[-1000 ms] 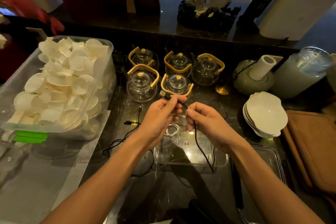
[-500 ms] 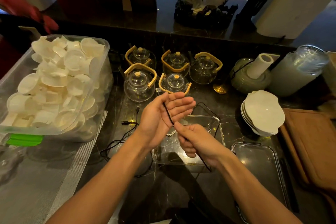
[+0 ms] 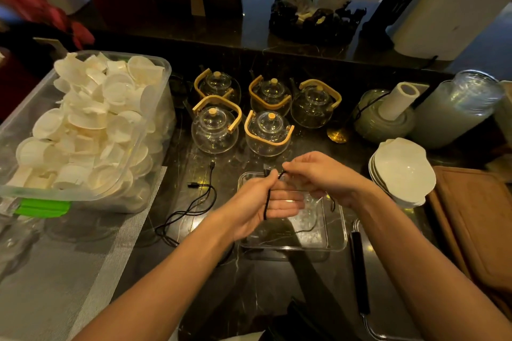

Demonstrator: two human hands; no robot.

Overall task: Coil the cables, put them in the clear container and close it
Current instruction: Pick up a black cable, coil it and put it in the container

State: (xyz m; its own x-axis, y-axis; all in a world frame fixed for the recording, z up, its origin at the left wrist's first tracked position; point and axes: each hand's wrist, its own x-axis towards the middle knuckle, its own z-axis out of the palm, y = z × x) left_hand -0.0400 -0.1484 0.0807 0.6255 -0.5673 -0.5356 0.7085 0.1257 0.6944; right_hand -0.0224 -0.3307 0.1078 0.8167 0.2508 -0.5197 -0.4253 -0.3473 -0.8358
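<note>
**Cable Winding Over the Open Container**

Compared with half a second earlier, the right hand [image 3: 318, 174] had risen from below the left hand [image 3: 266, 202] to a position beside and slightly above it, and the left fingers, previously extended, had folded sideways with the black cable [image 3: 266, 203] crossing them.

The black cable was thin, round and matte. It ran down across the left fingers, and a slack length trailed into the clear container [image 3: 336, 241], a shallow rectangular tray of transparent rigid plastic with rounded corners, standing lidless on the dark, glossy veined worktop [image 3: 194, 299] directly under both hands. A second black cable [image 3: 194, 202] lay loose on the worktop to the left of the container, its plugs apart.

The left hand held the cable, thumb pressed on top. The right hand pinched the cable between thumb and forefinger at the left thumb tip. Both forearms converged from the lower corners.
</note>
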